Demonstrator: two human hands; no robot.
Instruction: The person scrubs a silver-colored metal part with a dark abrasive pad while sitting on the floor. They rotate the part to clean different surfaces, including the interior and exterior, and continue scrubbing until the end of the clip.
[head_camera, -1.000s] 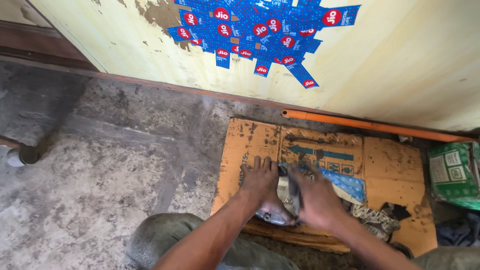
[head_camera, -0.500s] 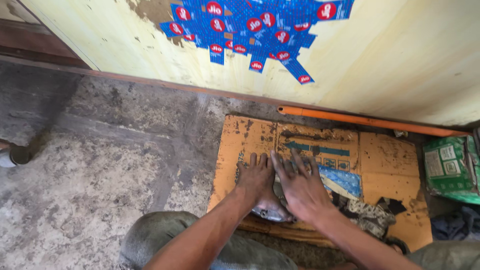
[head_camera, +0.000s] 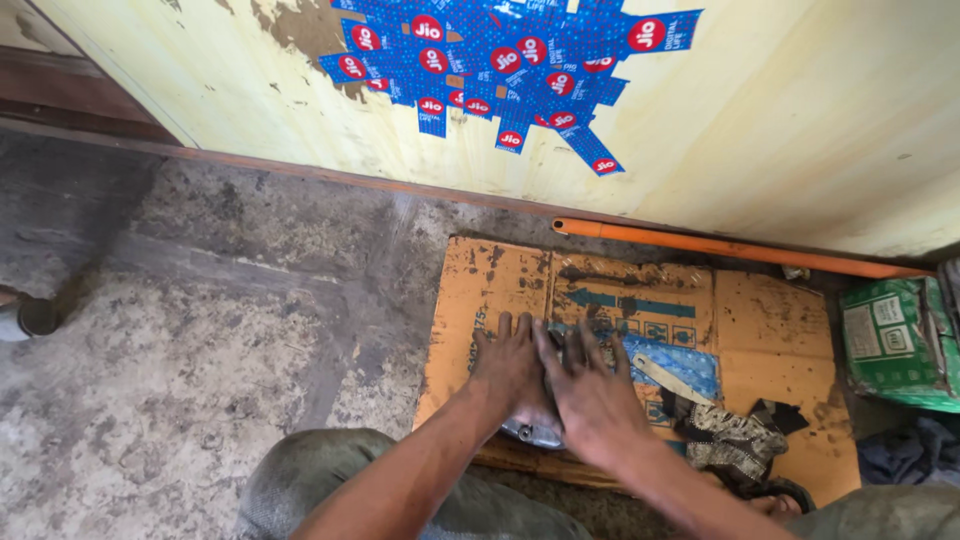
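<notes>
Both hands are down flat, fingers spread! The left hand (head_camera: 508, 368) and right hand (head_camera: 590, 395) press side by side on a grey metal part (head_camera: 532, 430), clenching nothing. It lies on the stained cardboard sheet (head_camera: 770, 330) on the floor. A dirty rag (head_camera: 725, 432) sits at three o'clock, an orange pipe (head_camera: 720, 243) at twelve.

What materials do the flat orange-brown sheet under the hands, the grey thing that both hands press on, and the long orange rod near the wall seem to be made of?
Sheet: corrugated cardboard, matte and stained; fold creases and a flattened-box shape show it.
Grey thing: probably metal, with a dull sheen on its edge; mostly hidden under the left hand and right hand.
Rod: plastic or painted metal, smooth; I cannot tell which.
</notes>
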